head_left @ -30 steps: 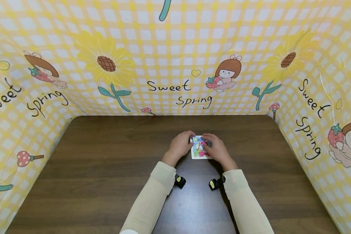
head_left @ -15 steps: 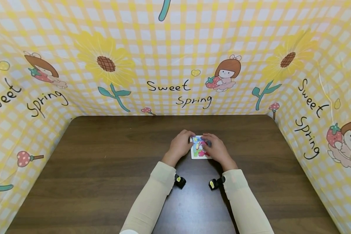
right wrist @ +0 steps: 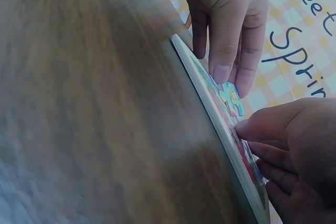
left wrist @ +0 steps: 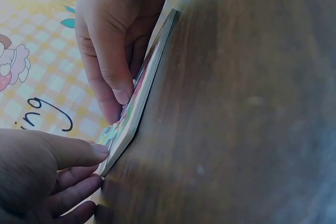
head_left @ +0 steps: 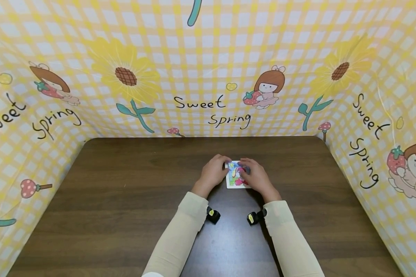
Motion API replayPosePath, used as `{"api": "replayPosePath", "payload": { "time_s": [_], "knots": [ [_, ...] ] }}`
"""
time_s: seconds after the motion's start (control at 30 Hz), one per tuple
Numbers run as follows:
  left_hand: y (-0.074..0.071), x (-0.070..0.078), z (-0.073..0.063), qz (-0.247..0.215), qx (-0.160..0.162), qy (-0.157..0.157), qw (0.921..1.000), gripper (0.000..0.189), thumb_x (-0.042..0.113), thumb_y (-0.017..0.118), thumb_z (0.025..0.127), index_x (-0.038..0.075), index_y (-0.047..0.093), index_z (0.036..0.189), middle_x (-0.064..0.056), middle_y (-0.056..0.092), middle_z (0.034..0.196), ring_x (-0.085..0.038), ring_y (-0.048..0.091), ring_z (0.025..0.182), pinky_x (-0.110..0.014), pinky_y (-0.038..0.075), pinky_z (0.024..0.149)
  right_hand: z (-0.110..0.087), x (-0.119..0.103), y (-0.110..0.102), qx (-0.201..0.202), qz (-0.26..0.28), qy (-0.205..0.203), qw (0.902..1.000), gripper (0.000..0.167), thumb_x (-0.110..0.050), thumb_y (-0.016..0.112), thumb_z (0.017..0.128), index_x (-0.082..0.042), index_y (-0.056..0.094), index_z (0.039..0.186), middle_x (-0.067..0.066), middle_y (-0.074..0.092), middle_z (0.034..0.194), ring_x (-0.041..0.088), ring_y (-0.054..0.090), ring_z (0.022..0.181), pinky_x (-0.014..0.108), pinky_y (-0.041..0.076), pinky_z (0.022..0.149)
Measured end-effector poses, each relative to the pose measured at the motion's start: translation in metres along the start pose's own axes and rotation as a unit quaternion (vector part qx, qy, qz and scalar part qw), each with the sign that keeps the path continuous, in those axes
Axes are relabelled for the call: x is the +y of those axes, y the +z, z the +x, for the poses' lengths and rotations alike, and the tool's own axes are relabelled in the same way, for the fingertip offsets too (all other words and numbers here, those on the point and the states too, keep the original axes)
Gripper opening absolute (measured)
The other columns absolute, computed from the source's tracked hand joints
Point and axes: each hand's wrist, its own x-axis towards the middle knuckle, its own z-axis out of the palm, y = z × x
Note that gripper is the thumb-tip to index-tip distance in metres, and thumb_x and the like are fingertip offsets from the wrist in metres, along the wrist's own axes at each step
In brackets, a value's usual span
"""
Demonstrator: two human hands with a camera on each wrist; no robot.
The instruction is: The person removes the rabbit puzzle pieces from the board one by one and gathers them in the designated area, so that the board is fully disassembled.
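A small jigsaw puzzle (head_left: 233, 181) with a bright picture and a pale border lies flat on the brown table. My left hand (head_left: 213, 171) is at its upper left corner; in the right wrist view that hand pinches a blue and yellow puzzle piece (right wrist: 233, 98) between thumb and fingers, right at the board's far edge. From the other side my right hand (head_left: 257, 175) holds the puzzle, its thumb (right wrist: 242, 128) on the picture and its fingers bent toward the far edge. The right hand hides the puzzle's right part.
A brown wooden table (head_left: 124, 215) spreads around the hands. Yellow checked cloth (head_left: 201, 57) with flowers and lettering rises at its back and sides. A black wrist camera (head_left: 213, 215) sits at the left cuff, another wrist camera (head_left: 253, 218) at the right.
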Motion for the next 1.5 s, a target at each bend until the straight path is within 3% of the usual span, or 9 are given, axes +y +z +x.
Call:
{"api": "replayPosePath", "payload": {
  "time_s": [0.23,0.4,0.6,0.87,1.07,1.23,1.5],
  "knots": [
    [-0.002,-0.004,-0.006,-0.014,0.004,-0.012,0.9998,0.028,0.02,0.067,0.093,0.016,0.068,0.121,-0.005,0.06,0.119,-0.019,0.059,0.102,-0.04,0.051,0.087,0.0,-0.003,0.005,-0.011,0.002,-0.001,0.9999,0.036,-0.015,0.065,0.093,-0.005,0.064,0.127,0.011,0.049,0.143,0.033,0.042,0.133,0.054,0.034,0.107],
    [-0.006,-0.008,-0.005,-0.024,0.015,0.009,0.9996,0.027,0.017,0.067,0.093,0.013,0.068,0.12,-0.006,0.061,0.117,-0.019,0.059,0.102,-0.037,0.05,0.089,0.001,-0.004,0.003,-0.004,0.003,-0.008,1.0,0.036,-0.013,0.065,0.093,-0.004,0.063,0.127,0.011,0.049,0.143,0.032,0.042,0.133,0.053,0.034,0.107],
    [-0.021,-0.019,-0.009,-0.052,0.004,0.008,0.9986,0.027,0.015,0.068,0.093,0.011,0.068,0.12,-0.007,0.062,0.115,-0.019,0.058,0.105,-0.035,0.049,0.091,0.001,-0.004,0.0,-0.004,0.002,-0.001,1.0,0.036,-0.013,0.065,0.092,-0.005,0.064,0.127,0.01,0.049,0.143,0.032,0.041,0.134,0.053,0.032,0.108],
    [-0.062,-0.053,-0.029,-0.054,0.001,-0.008,0.9985,0.027,0.014,0.068,0.092,0.009,0.068,0.118,-0.008,0.064,0.112,-0.021,0.06,0.105,-0.037,0.048,0.091,0.002,0.001,-0.003,0.01,-0.007,-0.026,0.9996,0.036,-0.01,0.065,0.09,-0.001,0.064,0.125,0.013,0.051,0.14,0.033,0.044,0.131,0.051,0.034,0.107],
    [-0.09,-0.08,-0.05,-0.043,0.011,-0.01,0.999,0.027,0.014,0.067,0.093,0.009,0.067,0.119,-0.009,0.063,0.113,-0.024,0.06,0.106,-0.04,0.048,0.091,0.0,0.0,-0.005,0.01,-0.002,-0.021,0.9997,0.036,-0.011,0.065,0.09,-0.001,0.064,0.125,0.013,0.051,0.14,0.034,0.044,0.131,0.052,0.034,0.107],
    [-0.106,-0.1,-0.068,-0.023,0.009,-0.016,0.9996,0.028,0.014,0.066,0.094,0.009,0.066,0.121,-0.011,0.062,0.116,-0.026,0.059,0.108,-0.043,0.048,0.092,-0.002,0.001,-0.003,0.01,-0.002,-0.02,0.9998,0.037,-0.01,0.065,0.09,-0.001,0.064,0.126,0.014,0.051,0.14,0.034,0.043,0.131,0.053,0.033,0.107],
    [-0.128,-0.133,-0.097,-0.009,0.031,-0.034,0.9989,0.031,0.015,0.066,0.093,0.008,0.065,0.123,-0.013,0.062,0.118,-0.03,0.057,0.11,-0.049,0.046,0.094,-0.002,0.0,-0.001,0.005,0.0,-0.011,0.9999,0.036,-0.012,0.064,0.091,-0.002,0.064,0.126,0.012,0.051,0.141,0.033,0.043,0.132,0.051,0.032,0.108]
  ]
}}
